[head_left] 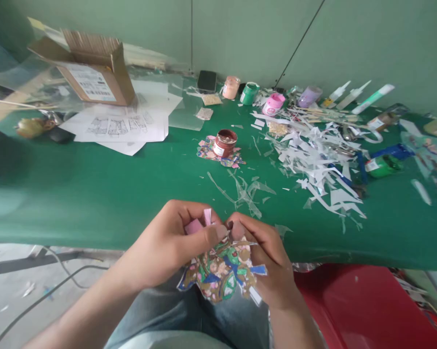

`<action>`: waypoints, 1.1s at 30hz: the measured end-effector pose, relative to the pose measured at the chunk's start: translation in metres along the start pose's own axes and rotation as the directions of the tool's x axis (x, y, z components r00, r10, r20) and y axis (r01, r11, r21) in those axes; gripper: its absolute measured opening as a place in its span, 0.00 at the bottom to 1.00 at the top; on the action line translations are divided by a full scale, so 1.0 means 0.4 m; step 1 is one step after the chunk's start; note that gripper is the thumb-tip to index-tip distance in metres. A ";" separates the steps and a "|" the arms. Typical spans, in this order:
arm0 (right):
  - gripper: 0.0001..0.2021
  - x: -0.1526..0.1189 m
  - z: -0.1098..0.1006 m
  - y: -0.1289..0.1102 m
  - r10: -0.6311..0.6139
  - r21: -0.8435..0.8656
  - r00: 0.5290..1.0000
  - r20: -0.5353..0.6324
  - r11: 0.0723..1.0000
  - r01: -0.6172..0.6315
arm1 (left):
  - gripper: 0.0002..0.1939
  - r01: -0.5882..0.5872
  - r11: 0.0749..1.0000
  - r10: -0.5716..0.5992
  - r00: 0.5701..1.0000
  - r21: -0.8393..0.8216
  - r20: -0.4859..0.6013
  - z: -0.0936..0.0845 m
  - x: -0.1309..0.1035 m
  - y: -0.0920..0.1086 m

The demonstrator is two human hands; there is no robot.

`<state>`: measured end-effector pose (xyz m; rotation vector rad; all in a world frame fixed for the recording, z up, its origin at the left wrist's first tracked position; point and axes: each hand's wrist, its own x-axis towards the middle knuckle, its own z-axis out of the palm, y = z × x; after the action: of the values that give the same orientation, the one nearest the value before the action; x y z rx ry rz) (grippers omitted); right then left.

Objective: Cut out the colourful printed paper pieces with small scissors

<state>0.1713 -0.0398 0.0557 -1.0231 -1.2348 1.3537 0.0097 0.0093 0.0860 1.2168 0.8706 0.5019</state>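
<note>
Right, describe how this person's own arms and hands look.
The bare left hand and bare right hand show no glove, ring or bracelet on their visible parts. Both forearms are uncovered, with no sleeve or watch in view; whether sleeves begin higher up cannot be seen.

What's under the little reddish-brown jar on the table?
The jar stands on flat, colourful patchwork, with pink and blue bits poking out around it. The part right beneath the jar is covered, so I can't see it.
</note>
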 end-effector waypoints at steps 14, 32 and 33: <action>0.22 -0.001 -0.016 0.009 0.058 0.157 0.978 0.199 0.983 -0.090 | 0.14 0.071 0.997 -0.069 0.990 -0.015 0.119 -0.013 -0.008 0.009; 0.21 -0.013 -0.023 0.019 0.020 0.234 0.947 0.320 0.967 -0.099 | 0.12 0.080 0.993 -0.062 0.977 -0.083 0.203 -0.007 -0.017 0.010; 0.21 -0.013 -0.023 0.019 0.010 0.230 0.947 0.320 0.969 -0.088 | 0.12 0.081 0.993 -0.062 0.977 -0.082 0.205 -0.007 -0.018 0.010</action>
<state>0.1802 -0.0434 0.0468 -0.6855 -1.2418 1.7116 0.0035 0.0070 0.0918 1.1284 0.7084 0.3485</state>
